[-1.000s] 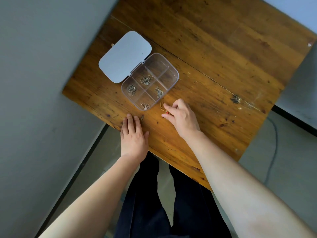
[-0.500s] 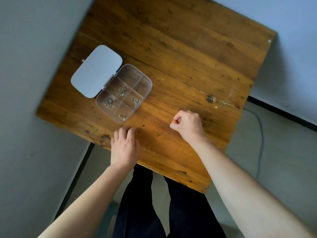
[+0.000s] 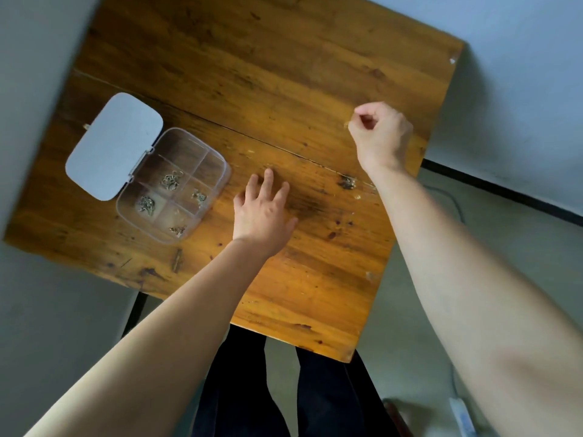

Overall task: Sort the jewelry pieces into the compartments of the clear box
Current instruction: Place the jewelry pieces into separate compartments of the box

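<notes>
The clear box lies on the left part of the wooden table, its white lid folded open to the far left. Small metal jewelry pieces sit in separate compartments: one cluster, another, a third and a piece in the nearest cell. The two far cells look bare. My left hand rests flat just right of the box, fingers apart, holding nothing. My right hand is a closed fist near the table's far right edge, with a tiny gold bit showing at the fingertips.
The table ends close to my right hand on the right and at the near edge above my dark trousers. A grey wall runs along the left. A dark knot marks the wood, and a cable lies on the floor.
My right hand closed beside the box and travelled far to the right as a fist. My left hand left the near table edge and now lies right of the box. The view shifted.
</notes>
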The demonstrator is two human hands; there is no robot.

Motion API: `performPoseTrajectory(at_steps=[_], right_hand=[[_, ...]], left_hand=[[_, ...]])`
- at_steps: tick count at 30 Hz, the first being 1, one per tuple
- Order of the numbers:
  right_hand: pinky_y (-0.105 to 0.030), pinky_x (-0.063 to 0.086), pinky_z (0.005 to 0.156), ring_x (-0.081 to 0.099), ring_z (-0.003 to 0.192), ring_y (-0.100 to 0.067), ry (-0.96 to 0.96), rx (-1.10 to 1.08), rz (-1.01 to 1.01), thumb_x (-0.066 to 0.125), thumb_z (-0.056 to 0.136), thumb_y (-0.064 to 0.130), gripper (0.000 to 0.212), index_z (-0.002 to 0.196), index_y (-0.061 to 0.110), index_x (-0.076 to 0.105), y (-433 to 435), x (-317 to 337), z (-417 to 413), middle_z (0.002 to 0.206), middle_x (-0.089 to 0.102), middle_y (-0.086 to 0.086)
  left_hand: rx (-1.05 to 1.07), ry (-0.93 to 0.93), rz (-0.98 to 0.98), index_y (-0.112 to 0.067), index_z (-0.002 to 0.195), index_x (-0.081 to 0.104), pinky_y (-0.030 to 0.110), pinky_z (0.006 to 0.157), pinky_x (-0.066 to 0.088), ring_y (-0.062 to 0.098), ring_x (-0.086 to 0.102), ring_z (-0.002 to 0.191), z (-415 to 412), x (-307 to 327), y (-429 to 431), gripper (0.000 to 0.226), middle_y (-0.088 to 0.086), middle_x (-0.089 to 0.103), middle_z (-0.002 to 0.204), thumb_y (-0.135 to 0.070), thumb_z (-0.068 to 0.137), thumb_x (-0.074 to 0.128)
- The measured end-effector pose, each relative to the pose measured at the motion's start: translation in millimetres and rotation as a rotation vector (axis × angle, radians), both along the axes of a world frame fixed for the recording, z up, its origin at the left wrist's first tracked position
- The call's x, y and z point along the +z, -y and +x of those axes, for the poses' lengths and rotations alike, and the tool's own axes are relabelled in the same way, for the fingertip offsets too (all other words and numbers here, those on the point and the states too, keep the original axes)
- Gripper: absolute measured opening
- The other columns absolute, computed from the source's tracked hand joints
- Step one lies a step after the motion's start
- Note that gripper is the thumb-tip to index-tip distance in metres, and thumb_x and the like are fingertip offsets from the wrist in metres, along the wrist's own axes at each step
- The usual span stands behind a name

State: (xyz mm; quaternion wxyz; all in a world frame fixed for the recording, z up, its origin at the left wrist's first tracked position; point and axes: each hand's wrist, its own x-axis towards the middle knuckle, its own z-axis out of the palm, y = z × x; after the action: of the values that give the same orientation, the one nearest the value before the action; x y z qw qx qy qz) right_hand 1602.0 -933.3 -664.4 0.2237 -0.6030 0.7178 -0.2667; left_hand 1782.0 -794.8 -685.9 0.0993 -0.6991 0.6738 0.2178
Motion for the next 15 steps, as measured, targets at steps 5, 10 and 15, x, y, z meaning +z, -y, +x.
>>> performPoseTrajectory(at_steps=[5, 10, 15], right_hand=[[-0.024, 0.045, 0.088, 0.061, 0.108, -0.022, -0.218, 0.147, 0.151, 0.065, 0.095, 0.027, 0.027, 0.119, 0.015, 0.069, -19, -33, -18, 0.119, 0.063, -0.007], [-0.035, 0.052, 0.091, 0.056, 0.115, -0.027, -0.301, 0.200, 0.096, 0.063, 0.096, 0.025, 0.035, 0.129, 0.013, 0.064, -30, -37, -19, 0.125, 0.058, -0.011], [-0.038, 0.051, 0.094, 0.053, 0.117, -0.025, -0.256, 0.122, 0.174, 0.067, 0.091, 0.027, 0.045, 0.134, 0.022, 0.057, -24, -22, 2, 0.131, 0.052, -0.009]], left_hand=[[0.020, 0.004, 0.002, -0.029, 0.146, 0.035, 0.054, 0.109, 0.032, 0.033, 0.014, 0.148, -1, 3, 5, 0.069, 0.005, 0.013, 0.164, -0.051, 0.088, 0.064], [0.033, -0.008, 0.011, -0.030, 0.147, 0.035, 0.052, 0.111, 0.031, 0.032, 0.013, 0.148, 0, 7, 5, 0.070, 0.003, 0.012, 0.164, -0.051, 0.087, 0.065], [0.079, -0.140, 0.100, -0.025, 0.146, 0.041, 0.047, 0.113, 0.033, 0.029, 0.018, 0.148, 8, 21, 15, 0.065, 0.003, 0.018, 0.164, -0.051, 0.090, 0.061]])
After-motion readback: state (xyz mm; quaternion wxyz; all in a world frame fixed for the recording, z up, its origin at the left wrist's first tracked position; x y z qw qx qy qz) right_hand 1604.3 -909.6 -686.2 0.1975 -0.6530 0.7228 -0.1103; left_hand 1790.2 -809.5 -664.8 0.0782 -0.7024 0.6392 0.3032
